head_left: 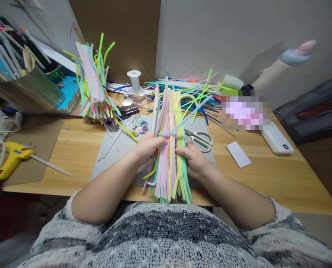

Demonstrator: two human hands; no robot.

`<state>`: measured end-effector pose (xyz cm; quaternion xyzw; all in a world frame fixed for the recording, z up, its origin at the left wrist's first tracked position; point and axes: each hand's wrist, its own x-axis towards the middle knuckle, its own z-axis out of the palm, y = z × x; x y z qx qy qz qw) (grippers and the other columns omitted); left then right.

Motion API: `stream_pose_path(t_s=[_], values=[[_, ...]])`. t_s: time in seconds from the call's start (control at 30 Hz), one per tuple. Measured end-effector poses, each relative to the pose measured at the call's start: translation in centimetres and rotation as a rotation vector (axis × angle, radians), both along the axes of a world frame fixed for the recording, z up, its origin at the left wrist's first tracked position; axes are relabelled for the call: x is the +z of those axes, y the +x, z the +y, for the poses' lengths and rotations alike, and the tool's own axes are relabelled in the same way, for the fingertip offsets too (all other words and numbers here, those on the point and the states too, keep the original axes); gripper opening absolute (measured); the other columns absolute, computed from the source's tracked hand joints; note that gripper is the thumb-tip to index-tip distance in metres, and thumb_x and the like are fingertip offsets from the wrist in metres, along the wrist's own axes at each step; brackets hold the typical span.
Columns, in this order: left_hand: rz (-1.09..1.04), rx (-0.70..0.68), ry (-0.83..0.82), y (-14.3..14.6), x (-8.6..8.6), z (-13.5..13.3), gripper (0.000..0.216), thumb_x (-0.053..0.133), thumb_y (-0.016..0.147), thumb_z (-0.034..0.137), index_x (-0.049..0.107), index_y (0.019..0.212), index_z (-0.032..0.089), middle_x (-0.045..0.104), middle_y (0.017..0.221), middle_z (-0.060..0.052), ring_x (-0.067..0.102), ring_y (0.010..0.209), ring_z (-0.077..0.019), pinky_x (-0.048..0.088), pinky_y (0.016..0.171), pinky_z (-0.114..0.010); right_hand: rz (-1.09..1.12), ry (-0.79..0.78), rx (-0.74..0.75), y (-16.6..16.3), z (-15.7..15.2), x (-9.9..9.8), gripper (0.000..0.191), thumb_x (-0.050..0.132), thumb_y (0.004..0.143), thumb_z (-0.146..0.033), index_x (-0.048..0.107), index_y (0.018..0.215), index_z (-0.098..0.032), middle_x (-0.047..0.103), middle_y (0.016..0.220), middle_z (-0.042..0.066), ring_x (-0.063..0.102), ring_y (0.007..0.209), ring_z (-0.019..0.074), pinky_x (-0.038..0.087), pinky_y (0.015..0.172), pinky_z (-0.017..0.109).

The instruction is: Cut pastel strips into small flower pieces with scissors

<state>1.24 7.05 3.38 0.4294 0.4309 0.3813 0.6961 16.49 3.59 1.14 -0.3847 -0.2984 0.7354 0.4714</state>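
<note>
A thick bundle of pipe cleaners (170,163), in pink, yellow, green and lilac, is held between my two hands above the grey mat (104,163). My left hand (149,149) grips its left side, thumb lying across the front. On the right side, my right hand (192,158) is closed round the bundle, its thumb and fingertips on the front. A light blue pipe cleaner (182,124) slants across the front of the bundle. Close behind my right hand lie scissors (201,141) with pale handles, their blades partly hidden.
Another pipe-cleaner bundle (92,82) stands at the back left, with loose pipe cleaners (205,89) heaped behind my hands. A white spool (134,80) is at the back. The yellow glue gun (11,160) lies left; a white card (238,154) and white device (277,139) lie right.
</note>
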Motion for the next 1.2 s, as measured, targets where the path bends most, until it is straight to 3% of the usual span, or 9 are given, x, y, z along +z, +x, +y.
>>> stream_pose_path(t_s=[0.27, 0.6, 1.2], values=[[-0.039, -0.028, -0.014, -0.09, 0.24, 0.05, 0.006, 0.053, 0.054, 0.014, 0.055, 0.060, 0.014, 0.041, 0.045, 0.003, 0.027, 0.035, -0.0050, 0.013, 0.036, -0.021, 0.047, -0.070, 0.004, 0.10, 0.05, 0.35, 0.022, 0.066, 0.059, -0.012, 0.062, 0.080, -0.019, 0.063, 0.065, -0.002, 0.055, 0.051, 0.0112, 0.049, 0.050, 0.026], [-0.033, -0.001, -0.063, -0.17, 0.34, 0.03, 0.009, 0.054, 0.051, 0.016, 0.051, 0.060, 0.015, 0.035, 0.041, 0.005, 0.026, 0.033, -0.0047, 0.011, 0.035, -0.020, 0.042, -0.039, 0.048, 0.38, 0.06, 0.38, 0.032, 0.066, 0.061, -0.018, 0.062, 0.093, -0.020, 0.066, 0.073, -0.002, 0.056, 0.054, 0.0120, 0.047, 0.056, 0.028], [-0.062, 0.031, -0.112, -0.15, 0.17, 0.03, 0.010, 0.059, 0.059, 0.018, 0.049, 0.059, 0.016, 0.032, 0.039, 0.007, 0.023, 0.031, -0.0040, 0.009, 0.034, -0.019, 0.044, 0.002, 0.062, 0.38, 0.10, -0.25, 0.031, 0.067, 0.063, -0.019, 0.062, 0.093, -0.020, 0.070, 0.083, 0.002, 0.065, 0.068, 0.0180, 0.054, 0.070, 0.036]])
